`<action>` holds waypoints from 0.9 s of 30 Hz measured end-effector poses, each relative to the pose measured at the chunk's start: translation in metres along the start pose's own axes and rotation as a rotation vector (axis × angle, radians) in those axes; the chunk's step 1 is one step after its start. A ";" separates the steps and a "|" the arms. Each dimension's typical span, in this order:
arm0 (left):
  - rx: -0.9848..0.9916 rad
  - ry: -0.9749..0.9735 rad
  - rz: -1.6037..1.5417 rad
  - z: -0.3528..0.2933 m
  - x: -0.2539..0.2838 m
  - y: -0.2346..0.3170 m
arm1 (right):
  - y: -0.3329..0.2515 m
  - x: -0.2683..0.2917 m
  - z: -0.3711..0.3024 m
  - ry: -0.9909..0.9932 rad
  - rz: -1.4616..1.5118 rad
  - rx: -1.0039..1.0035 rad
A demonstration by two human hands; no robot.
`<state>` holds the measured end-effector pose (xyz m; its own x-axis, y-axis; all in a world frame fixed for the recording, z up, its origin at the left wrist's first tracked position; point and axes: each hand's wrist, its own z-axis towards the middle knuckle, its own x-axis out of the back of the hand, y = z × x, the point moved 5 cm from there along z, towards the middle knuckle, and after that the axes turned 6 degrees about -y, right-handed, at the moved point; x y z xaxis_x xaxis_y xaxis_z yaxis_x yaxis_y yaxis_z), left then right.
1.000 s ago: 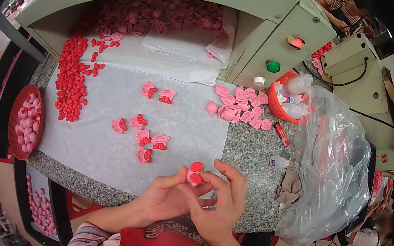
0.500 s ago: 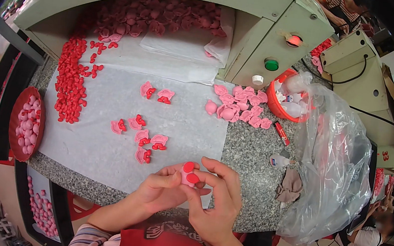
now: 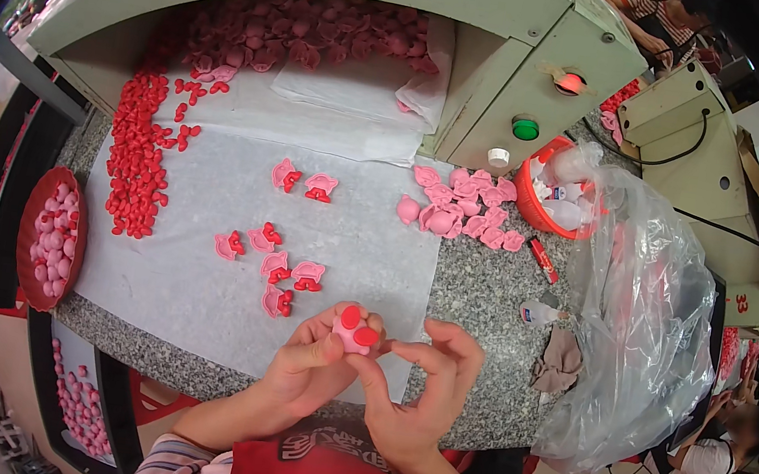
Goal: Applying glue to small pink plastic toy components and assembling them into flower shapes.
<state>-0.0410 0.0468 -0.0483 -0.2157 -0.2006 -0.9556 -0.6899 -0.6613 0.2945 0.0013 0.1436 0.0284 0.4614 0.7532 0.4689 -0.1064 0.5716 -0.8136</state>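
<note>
Cloth (image 3: 559, 359) lies near right hand (image 3: 410, 418); plastic bag (image 3: 642, 337) beyond.

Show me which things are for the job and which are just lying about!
Probably for the job:
- pink-and-red toy, in the left hand
- red bits
- loose pink pieces
- pink balls in the red bowl

Probably just lying about:
- plastic bag
- brown cloth
</note>
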 end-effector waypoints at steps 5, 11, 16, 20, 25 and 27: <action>-0.032 -0.021 0.035 0.001 -0.004 0.001 | 0.007 -0.004 -0.002 -0.049 0.052 0.048; -0.083 -0.046 0.125 -0.001 -0.002 0.005 | 0.007 -0.007 -0.007 -0.054 0.113 0.030; -0.070 0.066 0.219 -0.001 -0.006 0.006 | 0.015 -0.008 -0.013 0.010 0.229 -0.008; -0.055 0.029 0.278 0.000 -0.010 0.008 | 0.026 -0.006 -0.019 -0.028 0.284 -0.013; -0.300 -0.020 1.105 -0.003 -0.020 0.027 | 0.029 0.003 -0.018 -0.140 0.427 -0.017; -0.338 -0.020 1.238 -0.003 -0.025 0.031 | 0.030 0.002 -0.016 -0.187 0.495 -0.032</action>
<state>-0.0546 0.0293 -0.0157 -0.5969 -0.8010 -0.0459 0.1851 -0.1931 0.9636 0.0131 0.1574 -0.0003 0.1972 0.9773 0.0775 -0.2434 0.1254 -0.9618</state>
